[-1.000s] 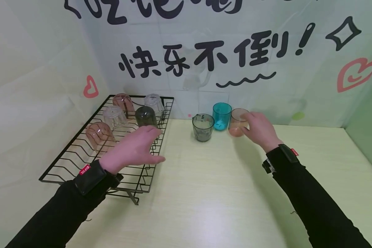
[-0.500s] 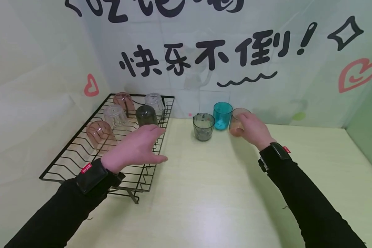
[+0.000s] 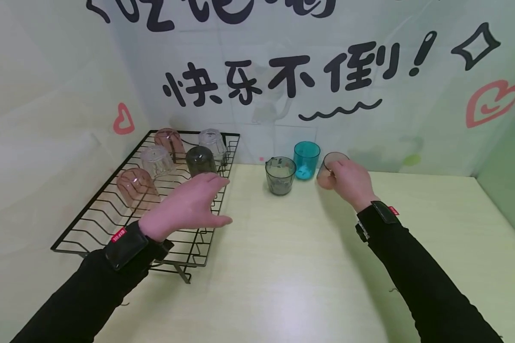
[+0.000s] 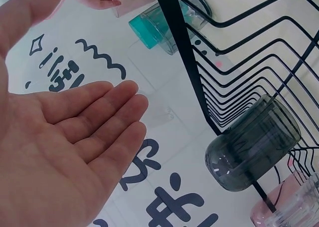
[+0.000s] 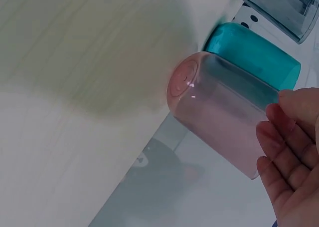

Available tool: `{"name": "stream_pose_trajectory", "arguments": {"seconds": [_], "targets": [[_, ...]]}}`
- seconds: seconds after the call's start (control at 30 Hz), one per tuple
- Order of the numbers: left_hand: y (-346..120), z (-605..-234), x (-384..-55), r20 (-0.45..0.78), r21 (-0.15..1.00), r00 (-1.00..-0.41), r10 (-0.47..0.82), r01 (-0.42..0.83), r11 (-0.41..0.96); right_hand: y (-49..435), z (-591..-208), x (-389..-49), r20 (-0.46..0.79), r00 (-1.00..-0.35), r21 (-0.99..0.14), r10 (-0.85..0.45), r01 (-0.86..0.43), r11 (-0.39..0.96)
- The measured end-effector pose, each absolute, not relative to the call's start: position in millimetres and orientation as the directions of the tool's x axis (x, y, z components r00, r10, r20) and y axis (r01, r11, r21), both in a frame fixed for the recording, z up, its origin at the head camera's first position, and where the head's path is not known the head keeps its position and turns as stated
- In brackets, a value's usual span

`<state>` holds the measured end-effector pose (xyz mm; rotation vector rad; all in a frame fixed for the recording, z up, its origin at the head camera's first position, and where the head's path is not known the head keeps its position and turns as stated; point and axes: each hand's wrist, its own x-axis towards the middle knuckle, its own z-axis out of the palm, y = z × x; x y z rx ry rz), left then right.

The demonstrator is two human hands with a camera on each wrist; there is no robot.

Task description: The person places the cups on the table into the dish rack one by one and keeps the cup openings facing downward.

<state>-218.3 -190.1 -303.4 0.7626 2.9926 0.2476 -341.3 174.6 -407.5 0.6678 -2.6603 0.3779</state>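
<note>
My right hand [image 3: 351, 183] grips the upper part of a pink drinking glass [image 3: 324, 180], thumb on one side and fingers on the other. The glass is slightly tilted, its base at or just above the table; contact is unclear. Right beside it is a teal glass [image 5: 251, 55], and a grey glass [image 3: 280, 177] stands left of that. My left hand [image 3: 184, 205] hovers over the right side of the black wire rack [image 3: 101, 190], holding nothing, fingers extended and thumb apart. Nearest to it on the rack is an upside-down dark grey glass [image 4: 251, 144].
Pink glasses [image 3: 138, 188] and clear glasses [image 3: 156, 161] also stand upside down on the rack. Behind the table [image 3: 283, 267] rises a wall sheet with black lettering [image 3: 292, 76]. A pale green side wall [image 3: 510, 190] bounds the right.
My right hand has moved slightly left and closed round the pink glass, which now leans a little. My left hand has stayed nearly still above the rack.
</note>
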Motion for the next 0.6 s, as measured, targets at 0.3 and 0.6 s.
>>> {"name": "stream_pose_trajectory", "arguments": {"seconds": [0.3, 0.6], "targets": [[-190.5, -301.7, -216.2, 0.006, 0.17, -0.877, 0.48, 0.474, 0.864, 174.4, -410.5, -337.0, 0.428, -0.83, -0.18, -0.358, -0.466, 0.866], [-185.2, -296.1, -213.5, 0.006, 0.176, -0.871, 0.492, 0.485, 0.857, 180.9, -405.4, -330.8, 0.393, -0.848, -0.201, -0.357, -0.458, 0.866]]}}
